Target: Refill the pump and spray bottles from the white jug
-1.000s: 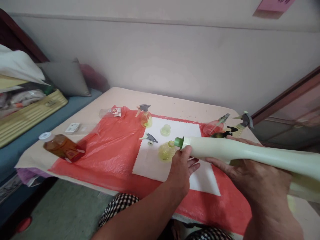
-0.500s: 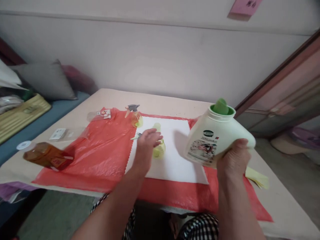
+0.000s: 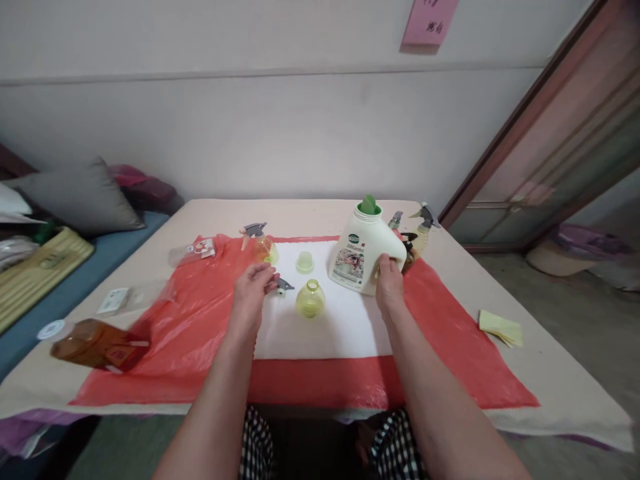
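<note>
My right hand [image 3: 388, 279] grips a white detergent bottle [image 3: 361, 253] with a green spout, held upright on the white cloth [image 3: 345, 327]. My left hand [image 3: 253, 288] rests on the cloth's left edge, fingers touching a grey spray-trigger head [image 3: 283, 286]. A small open yellow bottle [image 3: 310, 299] stands between my hands. A yellow cap [image 3: 305, 262] lies behind it. A yellow spray bottle [image 3: 260, 243] with its grey trigger stands at the back left.
Red plastic sheet [image 3: 190, 320] covers the beige table [image 3: 545, 373]. A brown bottle [image 3: 95, 345] lies at the left edge. Several spray bottles [image 3: 420, 230] stand behind the detergent. Yellow paper [image 3: 501, 327] sits right; small packets [image 3: 195, 250] lie left.
My right hand brought the detergent bottle from a tilted pouring position down to stand upright on the cloth. My left hand moved from the small yellow bottle's mouth to the trigger head.
</note>
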Tool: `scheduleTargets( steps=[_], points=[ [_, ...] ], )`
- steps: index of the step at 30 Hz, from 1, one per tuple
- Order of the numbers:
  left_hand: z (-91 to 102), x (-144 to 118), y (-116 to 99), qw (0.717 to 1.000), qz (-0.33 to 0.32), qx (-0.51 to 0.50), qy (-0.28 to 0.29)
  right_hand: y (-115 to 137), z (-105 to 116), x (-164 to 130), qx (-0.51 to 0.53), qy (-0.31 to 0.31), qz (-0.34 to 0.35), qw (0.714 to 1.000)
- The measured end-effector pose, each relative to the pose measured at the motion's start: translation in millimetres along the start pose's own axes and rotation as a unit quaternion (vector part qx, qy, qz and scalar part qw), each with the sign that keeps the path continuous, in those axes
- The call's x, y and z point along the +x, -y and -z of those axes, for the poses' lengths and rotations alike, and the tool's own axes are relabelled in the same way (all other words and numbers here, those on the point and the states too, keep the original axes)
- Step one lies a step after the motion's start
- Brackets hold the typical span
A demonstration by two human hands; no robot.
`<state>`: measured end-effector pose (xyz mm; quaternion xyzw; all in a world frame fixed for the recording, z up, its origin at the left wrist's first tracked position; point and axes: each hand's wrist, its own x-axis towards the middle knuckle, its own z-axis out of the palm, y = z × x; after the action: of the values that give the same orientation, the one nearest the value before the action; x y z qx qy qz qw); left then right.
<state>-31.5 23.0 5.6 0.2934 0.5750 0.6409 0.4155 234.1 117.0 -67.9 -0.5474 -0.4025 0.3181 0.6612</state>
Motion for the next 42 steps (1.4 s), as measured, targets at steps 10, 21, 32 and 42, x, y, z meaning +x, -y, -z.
scheduleTargets(
  steps=[10, 21, 32, 42],
  points=[
    [22.5, 41.6, 40.7, 0.962, -0.052, 0.264, 0.033, 30.5, 3.8, -66.3, -0.055, 0.072, 0.001, 0.996],
    [11.2, 36.1, 91.7, 0.847, -0.075, 0.506, 0.144, -22.1, -42.9, -127.1, -0.123, 0.279, -0.025, 0.952],
    [2.8, 41.6, 41.9, 0.936, -0.147, 0.32, 0.004, -16.1, -49.7, -125.6, -0.173, 0.288, -0.03, 0.942],
    [8.1, 4.5, -26.1, 0.927, -0.268, -0.257, -0.053, 12.6, -40.0, -132.6, -0.222, 0.365, 0.008, 0.904]
  ],
)
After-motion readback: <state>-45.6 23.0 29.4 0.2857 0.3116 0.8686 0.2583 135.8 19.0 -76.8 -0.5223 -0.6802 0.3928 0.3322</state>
